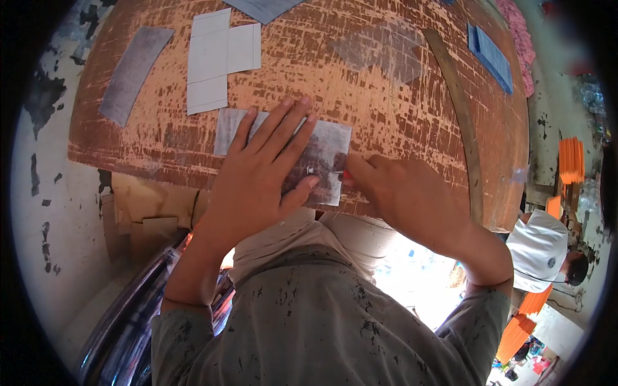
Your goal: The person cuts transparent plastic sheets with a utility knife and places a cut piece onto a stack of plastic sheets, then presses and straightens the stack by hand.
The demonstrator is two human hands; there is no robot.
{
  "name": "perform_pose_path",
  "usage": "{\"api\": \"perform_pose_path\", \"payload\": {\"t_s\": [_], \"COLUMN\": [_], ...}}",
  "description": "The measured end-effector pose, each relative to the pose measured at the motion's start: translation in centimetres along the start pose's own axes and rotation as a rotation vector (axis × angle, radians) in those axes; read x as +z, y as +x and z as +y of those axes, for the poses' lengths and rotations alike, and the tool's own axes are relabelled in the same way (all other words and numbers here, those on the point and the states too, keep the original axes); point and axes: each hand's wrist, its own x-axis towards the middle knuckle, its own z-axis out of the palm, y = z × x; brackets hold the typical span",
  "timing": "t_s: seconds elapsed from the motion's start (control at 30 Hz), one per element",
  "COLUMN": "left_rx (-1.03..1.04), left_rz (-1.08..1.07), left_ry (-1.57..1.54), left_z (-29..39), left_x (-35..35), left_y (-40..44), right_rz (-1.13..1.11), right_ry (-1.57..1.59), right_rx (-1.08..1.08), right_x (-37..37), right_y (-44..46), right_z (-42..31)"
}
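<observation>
My left hand (pixel 257 170) lies flat with its fingers spread, pressing a thin, greyish translucent sheet (pixel 331 138) to the worn wooden tabletop (pixel 296 71). The sheet is near the edge of the table closest to me. My right hand (pixel 409 190) is closed at the sheet's right end. Its fingers pinch a small red-handled tool (pixel 347 175) with a thin tip that points left over the sheet. Most of the tool is hidden by the fingers, so its exact kind cannot be made out. A small pale mark shows on the sheet near my left thumb.
Around the sheet lie a lined white paper template (pixel 209 71), a grey strip (pixel 135 76), a translucent cut piece (pixel 386 48), a long curved-looking strip (pixel 458 109) and folded blue material (pixel 490 58). A person in white (pixel 537 251) is at the right, near orange stacks (pixel 571 161).
</observation>
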Motion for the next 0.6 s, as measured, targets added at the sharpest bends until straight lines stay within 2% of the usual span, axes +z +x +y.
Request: {"api": "perform_pose_path", "payload": {"t_s": [0.6], "left_rx": [0.001], "left_rz": [0.027], "left_ry": [-0.002], "left_z": [-0.02], "left_x": [0.29], "left_y": [-0.14], "right_rz": [-0.031], "right_ry": [-0.004], "right_rx": [-0.024], "right_x": [-0.24], "right_y": [-0.22], "right_z": [0.3]}}
